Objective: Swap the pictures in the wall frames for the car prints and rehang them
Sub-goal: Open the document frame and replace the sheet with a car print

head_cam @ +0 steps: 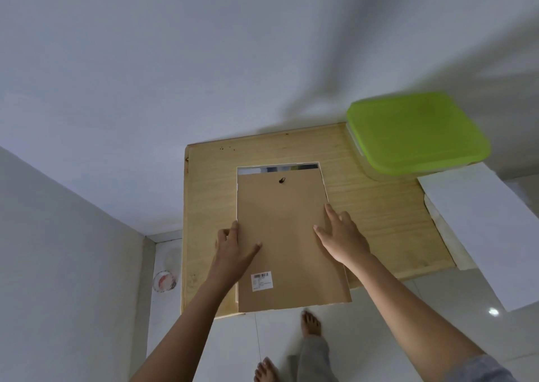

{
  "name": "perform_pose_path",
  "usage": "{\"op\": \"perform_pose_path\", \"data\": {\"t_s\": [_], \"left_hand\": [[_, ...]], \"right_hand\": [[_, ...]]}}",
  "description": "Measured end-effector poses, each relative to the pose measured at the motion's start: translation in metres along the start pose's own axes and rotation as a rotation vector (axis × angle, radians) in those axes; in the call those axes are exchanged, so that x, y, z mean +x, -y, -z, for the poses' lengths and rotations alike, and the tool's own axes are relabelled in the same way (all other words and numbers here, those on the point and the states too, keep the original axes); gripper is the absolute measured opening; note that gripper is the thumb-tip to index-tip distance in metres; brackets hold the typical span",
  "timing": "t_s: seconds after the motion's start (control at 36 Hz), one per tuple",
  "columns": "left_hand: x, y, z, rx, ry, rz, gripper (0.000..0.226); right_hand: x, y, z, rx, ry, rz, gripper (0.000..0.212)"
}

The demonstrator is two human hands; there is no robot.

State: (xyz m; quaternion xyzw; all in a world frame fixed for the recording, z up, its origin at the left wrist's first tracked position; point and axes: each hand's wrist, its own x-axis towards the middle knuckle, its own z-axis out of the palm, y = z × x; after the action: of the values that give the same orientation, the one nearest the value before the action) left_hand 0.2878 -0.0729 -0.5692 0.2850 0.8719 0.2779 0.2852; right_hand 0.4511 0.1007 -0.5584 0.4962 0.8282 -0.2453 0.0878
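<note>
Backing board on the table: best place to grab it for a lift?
Take the backing board by its two long edges near the middle, one hand from each side, where the left hand and right hand now sit. It lies flat and thin on the table, so only edges offer purchase.

The flat brown cardboard backing board (288, 236) is lying on the pale square wooden table top (379, 221), overhanging its near edge a bit. The left hand (233, 244) fingers (234, 225) are sitting at the board's left edge with the thumb lying on top. The right hand (341, 236) fingers (331, 211) are resting on its right side. Beyond both sets of fingertips, a small black metal hook (282, 180) is sitting on the board. Further back and right of the right fingers, a green-lidded square plastic box (417, 133) is sitting on the table's far corner. White rectangular paper sheets (481, 230) are lying right of it all.
</note>
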Motion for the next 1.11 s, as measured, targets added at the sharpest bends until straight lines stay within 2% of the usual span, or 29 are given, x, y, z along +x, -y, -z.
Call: {"op": "perform_pose_path", "data": {"t_s": [0.11,0.31,0.5,0.67,1.0,1.11], "left_hand": [[0.024,-0.01,0.004,-0.036,-0.002,0.026,0.089],[0.047,-0.01,0.004,-0.078,-0.053,0.032,0.103],[0.052,-0.012,-0.003,-0.058,-0.172,0.04,0.087],[0.059,-0.017,-0.001,0.011,-0.151,0.07,0.085],[0.061,-0.026,-0.001,0.167,-0.179,0.118,0.064],[0.059,-0.03,-0.001,0.2,-0.179,0.125,0.061]], "right_hand": [[0.022,0.004,0.006,0.056,-0.002,0.05,0.06],[0.038,0.0,0.008,0.013,0.036,0.092,0.063],[0.049,0.003,0.011,-0.054,0.032,0.086,0.065],[0.058,0.006,0.014,-0.1,0.041,0.088,0.068],[0.063,0.011,0.014,-0.175,0.023,0.061,0.066],[0.06,0.009,0.012,-0.129,0.025,0.052,0.067]]}}
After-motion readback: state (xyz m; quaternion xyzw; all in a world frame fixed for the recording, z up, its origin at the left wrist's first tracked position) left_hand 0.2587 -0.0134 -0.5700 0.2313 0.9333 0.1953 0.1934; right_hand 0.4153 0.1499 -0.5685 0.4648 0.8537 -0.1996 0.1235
